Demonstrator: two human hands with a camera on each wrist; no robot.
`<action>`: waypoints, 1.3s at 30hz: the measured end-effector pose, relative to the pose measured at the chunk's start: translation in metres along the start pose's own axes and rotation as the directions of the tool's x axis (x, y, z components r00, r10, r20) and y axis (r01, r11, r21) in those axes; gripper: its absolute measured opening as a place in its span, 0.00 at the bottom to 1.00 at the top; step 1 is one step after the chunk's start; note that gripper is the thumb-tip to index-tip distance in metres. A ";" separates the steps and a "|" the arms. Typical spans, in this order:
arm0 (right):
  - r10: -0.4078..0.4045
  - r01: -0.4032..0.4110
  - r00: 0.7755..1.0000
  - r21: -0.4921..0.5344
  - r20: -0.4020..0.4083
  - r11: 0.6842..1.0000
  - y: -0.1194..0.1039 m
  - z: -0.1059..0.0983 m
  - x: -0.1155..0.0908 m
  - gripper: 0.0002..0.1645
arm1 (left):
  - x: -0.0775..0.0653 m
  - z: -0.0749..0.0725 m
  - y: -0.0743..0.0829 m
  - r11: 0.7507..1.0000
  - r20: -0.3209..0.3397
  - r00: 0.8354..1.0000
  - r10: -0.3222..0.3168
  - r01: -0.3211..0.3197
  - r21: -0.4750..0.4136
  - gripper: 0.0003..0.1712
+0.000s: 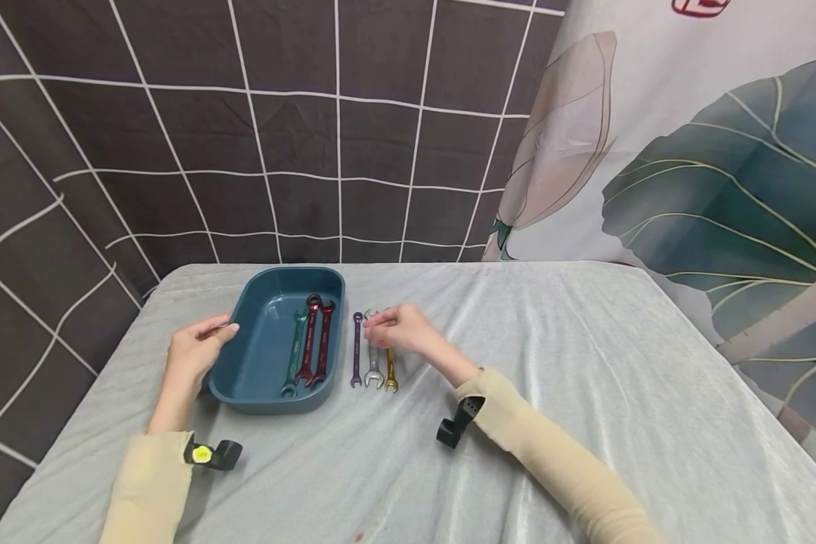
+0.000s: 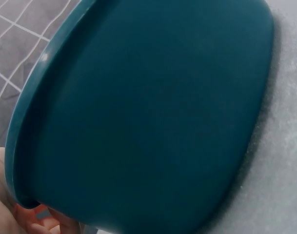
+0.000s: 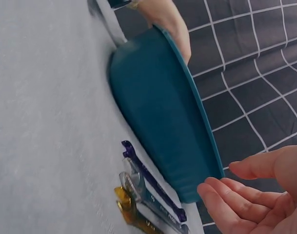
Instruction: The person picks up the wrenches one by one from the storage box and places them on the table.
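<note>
A blue plastic tub (image 1: 267,408) stands on the table, with a green wrench (image 1: 295,351) and two red wrenches (image 1: 309,340) inside. At its left rim my left hand (image 1: 193,349) grips the edge, thumb on top and fingers below the lip; the left wrist view shows these fingers (image 2: 53,225) partly hidden by the tub. Right of the tub lie a purple wrench (image 1: 357,351), a silver wrench (image 1: 373,366) and a gold wrench (image 1: 391,370). Over their far ends hovers my right hand (image 1: 403,329), holding nothing, thumb and fingers apart in the right wrist view.
A pale grey cloth (image 1: 489,468) covers the table and has wrinkles. Behind it hangs a dark curtain (image 1: 299,136) with a white grid, and a leaf-patterned curtain (image 1: 653,151) hangs at the right. Each wrist bears a black camera mount (image 1: 459,423).
</note>
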State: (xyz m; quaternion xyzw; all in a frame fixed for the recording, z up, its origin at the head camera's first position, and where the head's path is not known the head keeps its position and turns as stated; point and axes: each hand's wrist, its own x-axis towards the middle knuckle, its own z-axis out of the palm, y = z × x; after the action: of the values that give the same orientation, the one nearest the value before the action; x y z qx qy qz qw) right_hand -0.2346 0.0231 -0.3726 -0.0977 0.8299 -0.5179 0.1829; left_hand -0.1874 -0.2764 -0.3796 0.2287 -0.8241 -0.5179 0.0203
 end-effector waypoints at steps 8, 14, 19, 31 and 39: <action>-0.009 0.009 1.000 0.041 -0.005 0.999 -0.010 0.005 0.002 0.15 | 0.000 0.000 0.000 1.000 -0.003 1.000 -0.008 0.008 -0.003 0.28; -0.029 0.029 1.000 0.012 -0.002 0.999 -0.017 0.007 0.000 0.16 | 0.000 0.000 -0.001 1.000 0.000 1.000 -0.007 0.007 -0.001 0.28; -0.054 0.054 0.999 -0.013 0.000 0.998 -0.021 0.009 0.001 0.15 | 0.000 0.000 -0.001 1.000 -0.001 1.000 -0.011 0.011 -0.003 0.28; -0.109 0.109 0.994 -0.023 0.011 0.994 -0.029 0.013 0.002 0.15 | 0.000 0.000 -0.001 1.000 -0.006 1.000 -0.005 0.005 -0.005 0.28; -0.130 0.131 0.991 -0.028 0.034 0.991 -0.036 0.017 0.004 0.16 | 0.001 0.000 -0.001 1.000 0.000 1.000 0.000 0.000 -0.011 0.28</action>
State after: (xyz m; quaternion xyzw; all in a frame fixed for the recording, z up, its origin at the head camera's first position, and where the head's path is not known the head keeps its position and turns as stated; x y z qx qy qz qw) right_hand -0.2321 -0.0082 -0.3482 -0.1626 0.8264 -0.5147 0.1604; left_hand -0.1879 -0.2771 -0.3806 0.2286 -0.8213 -0.5223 0.0213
